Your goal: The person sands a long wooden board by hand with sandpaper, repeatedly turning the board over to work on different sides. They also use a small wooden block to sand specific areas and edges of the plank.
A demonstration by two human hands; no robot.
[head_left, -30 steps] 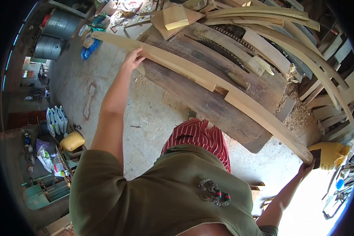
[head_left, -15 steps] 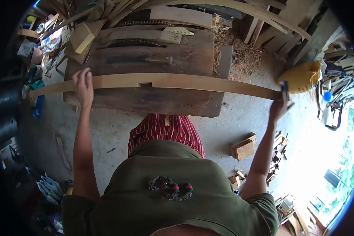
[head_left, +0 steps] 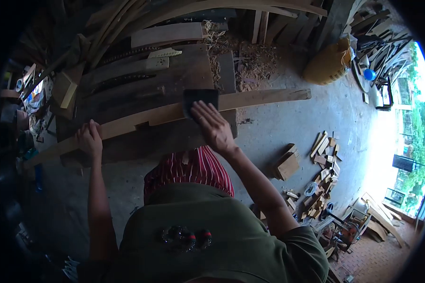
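Note:
A long, slightly curved wooden strip [head_left: 165, 114] with a notch in its lower edge lies slantwise across the workbench [head_left: 127, 151]. My left hand [head_left: 89, 137] grips it toward its left end, the fingers bent over it. My right hand [head_left: 215, 127] presses a dark square sheet of sandpaper [head_left: 200, 97] on the strip, right of the notch. Its fingers lie straight over the sheet; the thumb is hidden. The strip's right end extends past the bench.
Curved boards [head_left: 167, 35] and a toothed pale piece [head_left: 165, 54] lie at the bench's far side. Wood shavings [head_left: 255, 61] cover the floor beyond it. A yellow sack [head_left: 328, 63], a wood block [head_left: 285, 165] and several offcuts [head_left: 323, 155] are on the right.
My right hand has moved left with the sandpaper, from the strip's right end to near its middle. The strip now slants more, its right end higher in view. The view has shifted right.

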